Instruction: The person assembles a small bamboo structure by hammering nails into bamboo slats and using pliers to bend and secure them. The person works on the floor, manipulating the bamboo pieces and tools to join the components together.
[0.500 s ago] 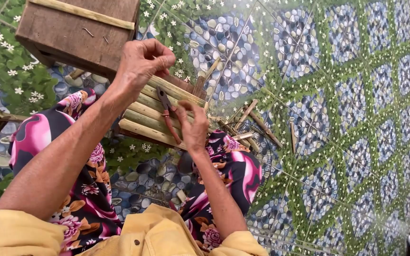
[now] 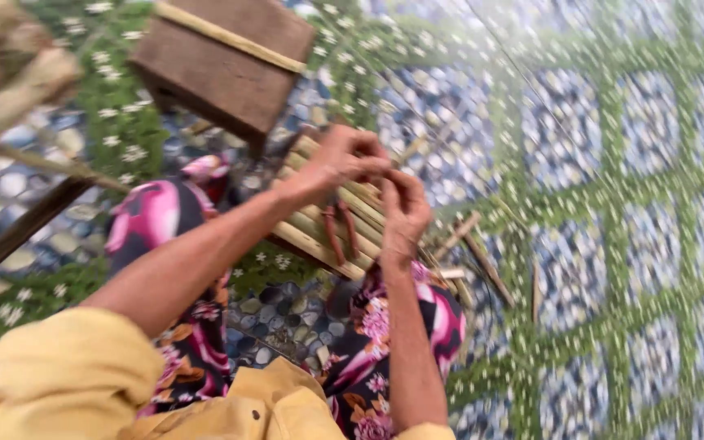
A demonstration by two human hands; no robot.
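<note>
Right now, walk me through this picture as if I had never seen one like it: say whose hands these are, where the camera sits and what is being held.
There is no machine here. The camera sits on a person's head and looks down, so you see their own arms, yellow sleeves and flowered trousers. The picture is blurred. The left hand and the right hand meet over a bundle of pale bamboo slats resting on the knees. Reddish tool handles, perhaps pliers, lie on the slats by the right hand. A brown wooden stool stands beyond, and loose sticks lie on the patterned floor.
</note>
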